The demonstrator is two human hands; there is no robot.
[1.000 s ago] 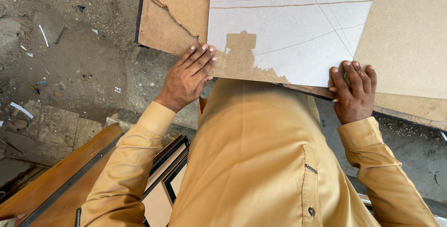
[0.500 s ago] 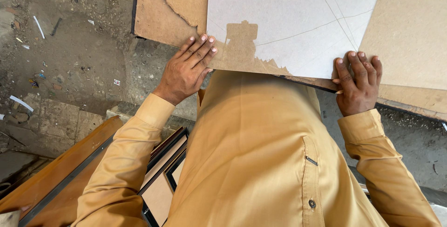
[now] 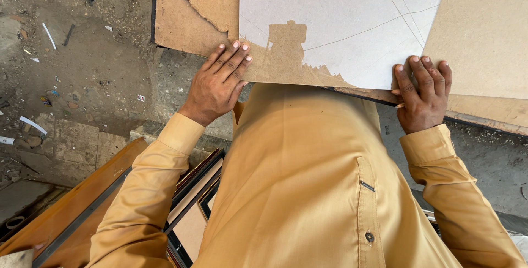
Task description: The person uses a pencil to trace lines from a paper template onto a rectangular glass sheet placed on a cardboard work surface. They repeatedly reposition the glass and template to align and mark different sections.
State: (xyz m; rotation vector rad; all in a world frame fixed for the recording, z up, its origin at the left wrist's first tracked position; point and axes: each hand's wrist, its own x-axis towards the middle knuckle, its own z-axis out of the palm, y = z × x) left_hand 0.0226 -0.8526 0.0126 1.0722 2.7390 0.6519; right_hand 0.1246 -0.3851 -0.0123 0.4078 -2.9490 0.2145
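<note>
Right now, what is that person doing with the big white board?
A person in a tan shirt presses both hands flat on the near edge of a white-faced board with thin lines drawn across it. The left hand rests at one corner, the right hand at the other. Brown boards lie beneath it, and picture frames lean by the person's left side.

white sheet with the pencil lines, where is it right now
In the head view the white sheet lies at top centre on the brown boards, its near edge pressed by the left hand at its left and the right hand at its right.
</note>
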